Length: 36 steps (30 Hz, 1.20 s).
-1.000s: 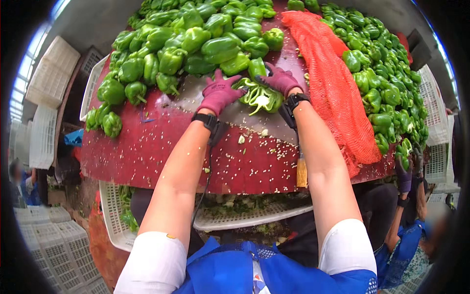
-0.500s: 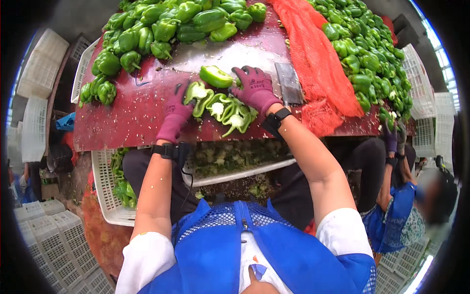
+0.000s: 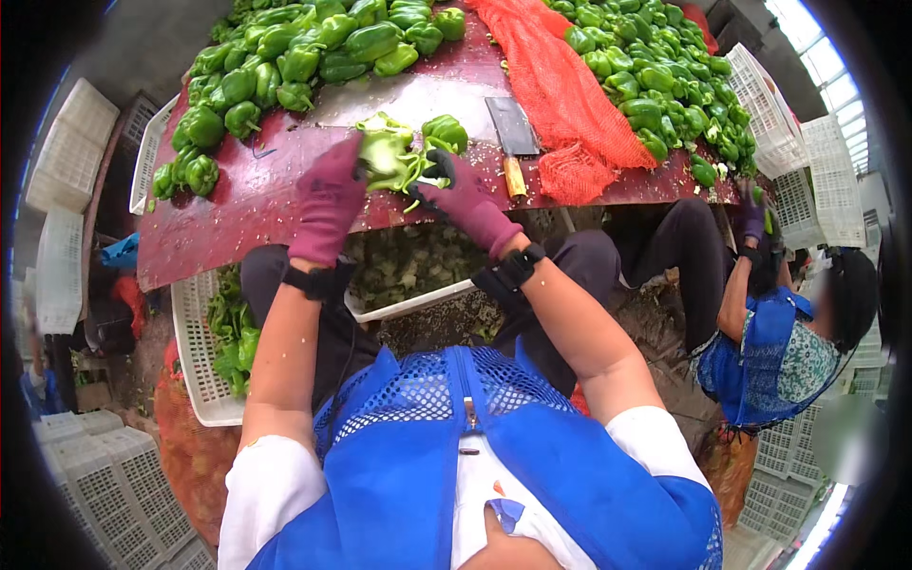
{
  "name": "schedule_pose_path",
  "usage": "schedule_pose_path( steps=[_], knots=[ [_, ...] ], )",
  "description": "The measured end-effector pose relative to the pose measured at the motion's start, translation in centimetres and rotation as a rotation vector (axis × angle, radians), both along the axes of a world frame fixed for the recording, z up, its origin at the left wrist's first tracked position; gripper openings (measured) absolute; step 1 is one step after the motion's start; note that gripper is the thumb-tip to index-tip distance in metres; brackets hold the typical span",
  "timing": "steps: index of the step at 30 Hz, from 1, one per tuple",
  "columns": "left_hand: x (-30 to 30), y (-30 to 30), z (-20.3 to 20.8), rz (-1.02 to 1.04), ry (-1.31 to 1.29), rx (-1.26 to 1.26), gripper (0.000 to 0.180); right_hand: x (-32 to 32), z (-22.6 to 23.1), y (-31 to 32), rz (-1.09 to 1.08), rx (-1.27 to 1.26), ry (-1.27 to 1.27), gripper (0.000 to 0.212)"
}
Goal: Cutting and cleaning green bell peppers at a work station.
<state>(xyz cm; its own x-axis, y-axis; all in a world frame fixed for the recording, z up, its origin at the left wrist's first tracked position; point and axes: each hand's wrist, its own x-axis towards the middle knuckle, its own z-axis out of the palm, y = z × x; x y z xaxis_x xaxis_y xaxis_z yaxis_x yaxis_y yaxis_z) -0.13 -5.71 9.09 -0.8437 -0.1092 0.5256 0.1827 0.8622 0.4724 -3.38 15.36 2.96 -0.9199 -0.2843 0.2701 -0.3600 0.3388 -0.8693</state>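
Observation:
Both my hands wear purple gloves. My left hand (image 3: 328, 199) and my right hand (image 3: 465, 201) close around a bunch of cut green pepper pieces (image 3: 389, 157) at the near edge of the dark red table (image 3: 256, 204). A whole green pepper (image 3: 445, 133) lies just beyond my right hand. A cleaver (image 3: 511, 138) with a wooden handle rests on the table to the right of the pieces. Below the table edge, between my knees, a white crate (image 3: 408, 302) holds chopped pepper bits.
Green peppers are heaped at the table's far left (image 3: 285, 57) and far right (image 3: 655, 76), with an orange mesh sack (image 3: 560, 95) between them. A white basket with peppers (image 3: 204, 361) stands at lower left. A person in blue (image 3: 779, 332) sits at right. Stacked white crates (image 3: 66, 152) stand around.
My hands have dragged the cut pepper pieces from the middle of the table toward its near edge. My view has tipped downward, showing more of my lap and the crate.

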Motion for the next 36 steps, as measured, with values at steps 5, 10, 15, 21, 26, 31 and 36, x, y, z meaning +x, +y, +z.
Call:
schedule_pose_path(
  steps=[5,10,15,21,26,31,36],
  knots=[
    [5.0,2.0,2.0,-0.294,-0.131,-0.046,0.052,2.5,1.9,-1.2,0.318,-0.501,-0.536,0.044],
    [6.4,0.2,-1.4,-0.338,-0.422,1.210,0.045,4.9,3.0,0.3,0.380,-0.564,-0.698,0.038],
    [6.6,2.1,-6.7,-0.265,-0.491,0.960,0.044,5.0,1.4,-0.9,-0.014,0.370,-0.100,0.059],
    [8.2,5.6,-3.2,0.015,-0.259,0.352,0.047,5.5,2.3,-2.9,-0.158,0.400,-0.101,0.049],
    [8.3,6.0,-2.1,-0.036,-0.343,0.399,0.049,5.6,1.3,-2.7,-0.224,0.232,-0.044,0.046],
    [7.6,2.5,-3.6,-0.232,-0.454,1.088,0.042,5.9,0.5,-1.8,-0.108,0.016,-0.166,0.046],
    [7.5,2.0,-2.2,-0.378,-0.632,1.245,0.041,4.4,-2.7,-0.2,-0.011,-0.291,-0.298,0.037]
  ],
)
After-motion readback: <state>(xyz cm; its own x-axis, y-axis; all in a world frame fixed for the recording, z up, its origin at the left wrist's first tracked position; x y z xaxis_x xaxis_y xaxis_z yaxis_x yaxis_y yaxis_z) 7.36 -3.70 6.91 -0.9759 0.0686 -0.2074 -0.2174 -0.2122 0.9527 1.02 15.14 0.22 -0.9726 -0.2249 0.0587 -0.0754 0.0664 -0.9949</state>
